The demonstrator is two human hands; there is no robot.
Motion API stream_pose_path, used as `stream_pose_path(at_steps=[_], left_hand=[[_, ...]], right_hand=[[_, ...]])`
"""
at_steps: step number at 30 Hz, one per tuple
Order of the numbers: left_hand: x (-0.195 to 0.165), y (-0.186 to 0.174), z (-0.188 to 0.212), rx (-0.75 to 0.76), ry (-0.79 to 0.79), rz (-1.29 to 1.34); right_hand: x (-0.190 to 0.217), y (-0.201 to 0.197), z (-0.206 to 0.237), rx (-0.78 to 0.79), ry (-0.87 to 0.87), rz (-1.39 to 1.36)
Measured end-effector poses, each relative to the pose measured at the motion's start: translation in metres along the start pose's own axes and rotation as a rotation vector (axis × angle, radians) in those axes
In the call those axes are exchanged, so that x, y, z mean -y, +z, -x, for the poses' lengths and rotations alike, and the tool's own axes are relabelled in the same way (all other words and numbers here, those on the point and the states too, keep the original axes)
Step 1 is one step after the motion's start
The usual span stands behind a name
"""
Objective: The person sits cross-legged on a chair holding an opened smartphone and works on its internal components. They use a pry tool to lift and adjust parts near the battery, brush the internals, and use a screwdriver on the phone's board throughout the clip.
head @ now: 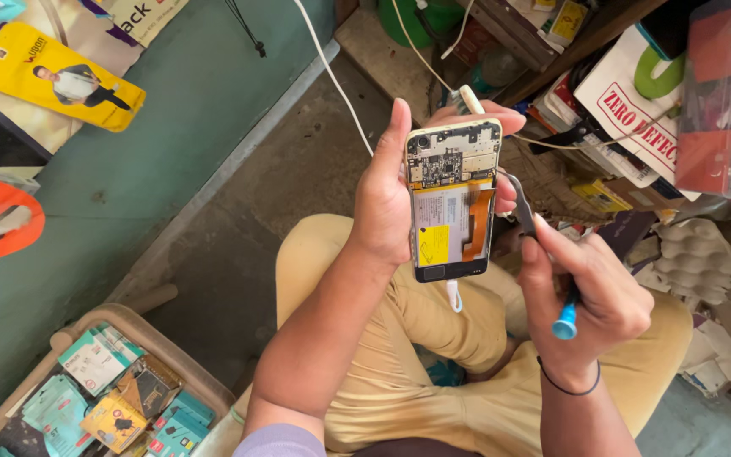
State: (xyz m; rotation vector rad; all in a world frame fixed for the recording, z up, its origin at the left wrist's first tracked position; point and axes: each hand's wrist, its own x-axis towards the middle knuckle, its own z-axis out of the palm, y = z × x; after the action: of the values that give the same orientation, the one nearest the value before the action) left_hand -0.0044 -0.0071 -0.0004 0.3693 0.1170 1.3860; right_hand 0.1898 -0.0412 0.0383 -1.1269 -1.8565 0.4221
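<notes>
— So, what is the left hand (382,207) holding?

— It holds a phone with its back cover off (453,199), standing upright. You can see the green board at the top and the grey battery with a yellow sticker and an orange strip.

— Why is it held up like that?

— I think so the open back faces the person and they can look right into it. The thumb runs up the left edge and the fingers wrap round behind, so the hand is closed tight on the phone.

— And the right hand (590,300)?

— It is curled round a thin dark tool with a blue end (545,262). The blue end points down, out of the fist. The dark tip reaches up to the right edge of the phone. I cannot tell if the tip is touching it.

— Why hold the tool like a pencil?

— Maybe so the tip can be moved gently.

— Where is the phone, then?

— Up in the air, above the person's lap in tan trousers (433,338). A white cable (454,296) hangs from its bottom.

— What else is around?

— A tray of small packets (112,389) sits low on the left. A grey egg carton (695,254) lies on the right, near piles of boxes and papers.
</notes>
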Motion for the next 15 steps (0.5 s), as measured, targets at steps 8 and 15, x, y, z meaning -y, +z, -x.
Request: stream_pose_path(at_steps=[8, 15], left_hand=[[-0.001, -0.001, 0.0, -0.005, -0.008, -0.005], [0.002, -0.003, -0.001, 0.003, -0.037, 0.051]], right_hand=[[-0.004, -0.002, -0.002, 0.02, 0.13, -0.104], [-0.024, -0.024, -0.027, 0.11, -0.224, 0.239]])
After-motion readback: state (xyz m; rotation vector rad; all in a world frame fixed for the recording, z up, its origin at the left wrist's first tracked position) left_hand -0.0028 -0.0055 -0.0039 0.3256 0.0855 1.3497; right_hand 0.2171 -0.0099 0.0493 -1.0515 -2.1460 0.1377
